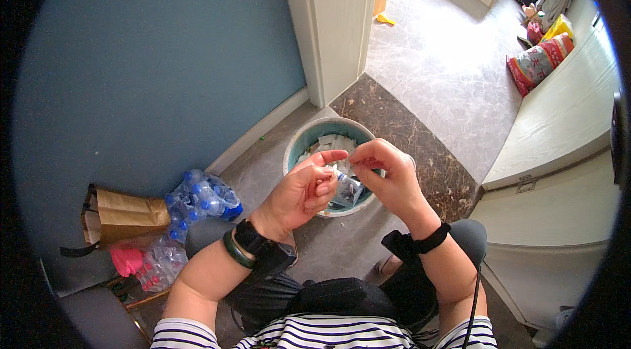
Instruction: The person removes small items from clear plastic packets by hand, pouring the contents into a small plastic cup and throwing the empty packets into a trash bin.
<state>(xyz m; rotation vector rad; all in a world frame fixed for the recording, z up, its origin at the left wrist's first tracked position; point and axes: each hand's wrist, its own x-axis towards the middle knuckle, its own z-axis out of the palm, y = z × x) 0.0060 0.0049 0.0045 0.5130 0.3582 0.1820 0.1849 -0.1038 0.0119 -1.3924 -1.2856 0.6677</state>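
Note:
Both hands are raised above a round waste bin (295, 138) with a pale rim and teal inside. Between the thumb and curled fingers of my left hand (308, 186) is a small whitish thing (335, 169), too small to name; its index finger points toward the right hand. My right hand (387, 166) is close by on the right, thumb and fingertips nearly together; whether anything thin is between them cannot be seen. In the bin lie crumpled white tissues (331, 144) and a clear plastic package (348, 190) with some blue, partly hidden by my hands.
Left of my knees are a brown paper bag (130, 213), a bag of empty plastic bottles (202, 196) and a pink item (126, 261). A blue wall and white door frame (340, 23) stand ahead. At right are a pale door (557, 117) and a red printed sack (537, 63).

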